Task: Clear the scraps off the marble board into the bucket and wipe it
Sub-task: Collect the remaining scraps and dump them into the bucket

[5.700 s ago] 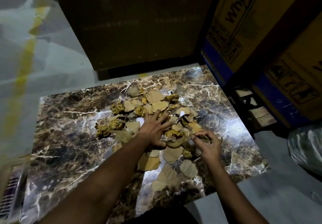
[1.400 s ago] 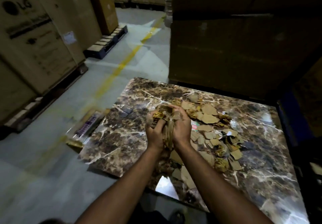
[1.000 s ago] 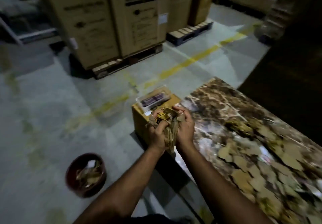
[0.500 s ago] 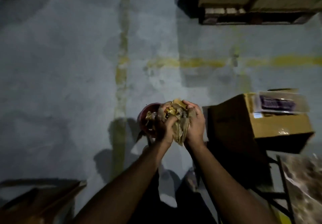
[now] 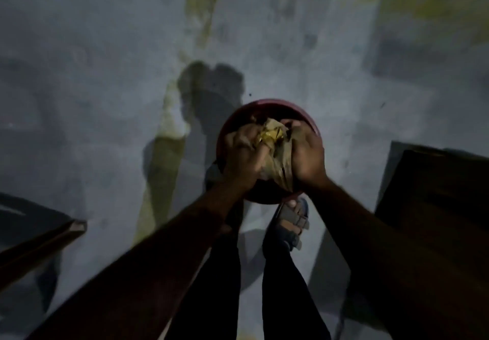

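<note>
A grey concrete floor (image 5: 79, 75) carries a faded yellow line (image 5: 169, 128). On it stands the red bucket (image 5: 267, 104), near a sandalled foot (image 5: 293, 220). Directly over it, left hand (image 5: 243, 154) and right hand (image 5: 307, 151) clasp the scraps (image 5: 275, 149) between them, apparently crumpled cardboard.

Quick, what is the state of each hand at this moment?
Left hand: closed around the scraps, over the bucket.
Right hand: closed around the same scraps.
</note>
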{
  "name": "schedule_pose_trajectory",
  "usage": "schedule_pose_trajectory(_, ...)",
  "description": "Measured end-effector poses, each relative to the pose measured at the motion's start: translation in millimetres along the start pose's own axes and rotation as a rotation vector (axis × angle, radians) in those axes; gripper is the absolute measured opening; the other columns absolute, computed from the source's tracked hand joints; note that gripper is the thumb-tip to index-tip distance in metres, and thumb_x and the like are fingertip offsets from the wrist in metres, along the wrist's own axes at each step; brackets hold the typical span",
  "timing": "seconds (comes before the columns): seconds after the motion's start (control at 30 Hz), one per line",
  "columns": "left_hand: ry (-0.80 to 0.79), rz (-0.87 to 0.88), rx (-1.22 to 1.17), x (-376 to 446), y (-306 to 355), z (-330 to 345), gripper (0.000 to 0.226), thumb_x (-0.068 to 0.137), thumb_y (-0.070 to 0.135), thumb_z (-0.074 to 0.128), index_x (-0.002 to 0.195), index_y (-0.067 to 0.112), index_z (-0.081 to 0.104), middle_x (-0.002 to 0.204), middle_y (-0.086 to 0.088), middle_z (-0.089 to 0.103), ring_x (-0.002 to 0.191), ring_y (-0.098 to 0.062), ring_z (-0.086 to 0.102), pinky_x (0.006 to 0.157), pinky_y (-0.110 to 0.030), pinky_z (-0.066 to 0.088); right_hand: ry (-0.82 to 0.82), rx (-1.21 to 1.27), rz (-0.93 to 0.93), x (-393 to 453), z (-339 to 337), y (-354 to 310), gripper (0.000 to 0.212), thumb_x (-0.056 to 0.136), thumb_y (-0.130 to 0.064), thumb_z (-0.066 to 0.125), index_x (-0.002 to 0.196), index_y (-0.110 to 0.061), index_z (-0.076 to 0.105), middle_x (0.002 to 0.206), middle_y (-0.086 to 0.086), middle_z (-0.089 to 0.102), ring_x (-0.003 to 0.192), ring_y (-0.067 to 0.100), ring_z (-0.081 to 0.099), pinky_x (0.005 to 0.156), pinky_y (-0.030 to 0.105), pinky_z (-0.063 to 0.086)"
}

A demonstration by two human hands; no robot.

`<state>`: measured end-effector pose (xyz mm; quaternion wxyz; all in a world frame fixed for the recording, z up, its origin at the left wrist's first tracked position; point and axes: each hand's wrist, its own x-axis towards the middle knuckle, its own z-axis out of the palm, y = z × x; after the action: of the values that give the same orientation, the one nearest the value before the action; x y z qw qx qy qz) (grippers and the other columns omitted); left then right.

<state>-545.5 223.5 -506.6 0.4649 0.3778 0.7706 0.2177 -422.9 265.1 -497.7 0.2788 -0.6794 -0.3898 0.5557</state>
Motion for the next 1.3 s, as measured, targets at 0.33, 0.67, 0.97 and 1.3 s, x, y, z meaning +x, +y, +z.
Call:
schedule_pose_trajectory(0.33, 0.038, 0.327, 0.577, 29, -44, 5, 0.069, 0.07, 0.019, 0.077, 0.133, 0.03, 0.054, 0.123, -0.01, 0.042, 0.109, -0.03, 0.048, 0.083, -0.044, 0.052, -0.127, -0.78, -0.097, 43, -10, 53, 0.039, 0.105, -0.033, 0.048, 0.135, -0.008, 0.051, 0.129, 0.017, 0.057, 0.116, 0.032, 0.055, 0.087, 0.026, 0.044)
schedule_pose_trajectory(0.67, 0.049, 0.331, 0.574, 38, -45, 25, 0.062, 0.091, 0.03, 0.039, 0.15, 0.013, 0.042, 0.157, -0.011, 0.037, 0.142, -0.033, 0.034, 0.115, -0.048, 0.033, -0.356, -0.585, -0.217, 42, -5, 56, 0.066, 0.087, -0.044, 0.046, 0.147, -0.016, 0.041, 0.153, 0.01, 0.041, 0.144, 0.025, 0.036, 0.118, 0.048, 0.033)
schedule_pose_trajectory(0.97, -0.02, 0.438, 1.014, 111, -124, 97, 0.063, 0.101, 0.035, 0.033, 0.159, 0.012, 0.023, 0.168, -0.004, 0.016, 0.15, -0.028, 0.025, 0.113, -0.047, 0.034, -0.256, -1.192, -0.532, 108, 30, 176, 0.064, 0.104, -0.036, 0.035, 0.158, -0.001, 0.023, 0.165, 0.023, 0.02, 0.155, 0.037, 0.013, 0.124, 0.055, 0.013)
schedule_pose_trajectory(1.3, -0.131, 0.402, 1.1, 104, -120, 91, 0.066, 0.097, 0.034, 0.03, 0.157, 0.008, 0.025, 0.164, -0.01, 0.027, 0.149, -0.032, 0.026, 0.121, -0.051, 0.018, -0.296, -1.3, -0.599, 104, 17, 169, 0.067, 0.1, -0.048, 0.03, 0.161, -0.022, 0.019, 0.168, 0.018, 0.009, 0.154, 0.04, 0.01, 0.121, 0.061, 0.016)
